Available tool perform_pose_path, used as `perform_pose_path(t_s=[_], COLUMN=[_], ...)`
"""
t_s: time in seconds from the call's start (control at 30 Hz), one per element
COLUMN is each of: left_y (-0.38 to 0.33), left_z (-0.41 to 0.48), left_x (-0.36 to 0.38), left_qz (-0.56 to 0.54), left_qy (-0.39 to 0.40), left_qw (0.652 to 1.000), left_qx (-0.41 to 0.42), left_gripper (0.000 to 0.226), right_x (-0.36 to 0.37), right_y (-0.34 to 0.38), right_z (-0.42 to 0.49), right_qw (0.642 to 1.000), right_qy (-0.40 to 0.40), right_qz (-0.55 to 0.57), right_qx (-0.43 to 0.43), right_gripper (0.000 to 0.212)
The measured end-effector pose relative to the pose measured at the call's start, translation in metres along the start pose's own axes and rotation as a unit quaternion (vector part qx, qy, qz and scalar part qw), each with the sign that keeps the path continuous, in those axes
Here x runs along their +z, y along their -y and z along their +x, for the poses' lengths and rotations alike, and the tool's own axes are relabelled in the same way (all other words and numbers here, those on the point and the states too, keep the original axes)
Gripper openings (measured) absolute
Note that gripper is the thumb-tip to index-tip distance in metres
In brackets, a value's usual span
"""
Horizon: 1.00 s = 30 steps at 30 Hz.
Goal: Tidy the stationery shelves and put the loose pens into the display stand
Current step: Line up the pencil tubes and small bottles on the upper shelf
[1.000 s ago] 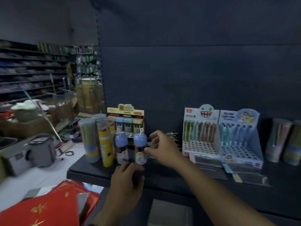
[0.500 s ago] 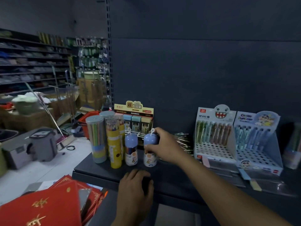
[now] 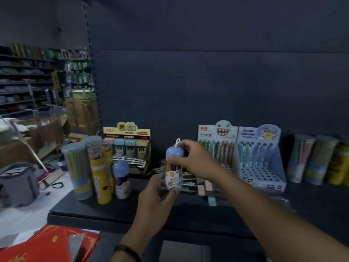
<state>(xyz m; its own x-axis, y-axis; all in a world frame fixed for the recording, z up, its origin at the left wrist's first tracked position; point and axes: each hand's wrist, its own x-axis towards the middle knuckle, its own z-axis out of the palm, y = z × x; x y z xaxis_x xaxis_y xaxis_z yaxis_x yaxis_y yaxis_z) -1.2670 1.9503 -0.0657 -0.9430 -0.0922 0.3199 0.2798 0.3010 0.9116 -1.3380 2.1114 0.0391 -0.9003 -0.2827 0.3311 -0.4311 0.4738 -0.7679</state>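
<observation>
A small blue-capped tub of coloured pens (image 3: 174,165) is lifted above the dark shelf (image 3: 132,210). My right hand (image 3: 196,159) grips its blue cap and upper part. My left hand (image 3: 158,193) holds its lower end from below. A second blue-capped tub (image 3: 121,178) stands on the shelf beside tall pencil tubes (image 3: 79,171). Two white and blue pen display stands (image 3: 222,154) (image 3: 262,157) stand to the right, with pens in their back rows. Loose pens (image 3: 187,178) lie behind my hands, mostly hidden.
A yellow box of erasers (image 3: 130,146) stands at the back left. More tubes (image 3: 319,159) stand at the far right. Flat packets (image 3: 211,195) lie before the stands. Red cards (image 3: 49,244) lie low left. A grey bin (image 3: 17,184) stands on the floor.
My right hand has lifted the right blue-capped tub off the shelf and brought it to the right. My left hand has risen from the shelf edge to take the tub's lower end.
</observation>
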Motion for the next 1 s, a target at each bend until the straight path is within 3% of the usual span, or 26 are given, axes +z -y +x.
perform_pose_path(t_s=[0.37,0.6,0.83,1.0], left_y=[-0.064,-0.107,-0.141,-0.136], left_z=[0.002,-0.008,-0.024,-0.029], left_x=[0.155,0.274,0.39,0.451], left_qz=[-0.041,-0.039,-0.073,0.013], left_qy=[0.125,0.19,0.278,0.363], left_qw=[0.99,0.976,0.952,0.922], left_qx=[0.057,0.095,0.105,0.135], left_gripper=[0.033,0.03,0.041,0.077], right_x=[-0.154,-0.26,-0.342,-0.382], right_y=[-0.068,-0.119,-0.173,-0.221], right_z=[-0.081,-0.14,-0.215,-0.253], right_qw=[0.994,0.974,0.946,0.915], right_qy=[-0.086,-0.188,-0.262,-0.322], right_qz=[-0.007,-0.049,-0.115,-0.143], right_qx=[0.068,0.116,0.154,0.195], right_gripper=[0.053,0.049,0.058,0.045])
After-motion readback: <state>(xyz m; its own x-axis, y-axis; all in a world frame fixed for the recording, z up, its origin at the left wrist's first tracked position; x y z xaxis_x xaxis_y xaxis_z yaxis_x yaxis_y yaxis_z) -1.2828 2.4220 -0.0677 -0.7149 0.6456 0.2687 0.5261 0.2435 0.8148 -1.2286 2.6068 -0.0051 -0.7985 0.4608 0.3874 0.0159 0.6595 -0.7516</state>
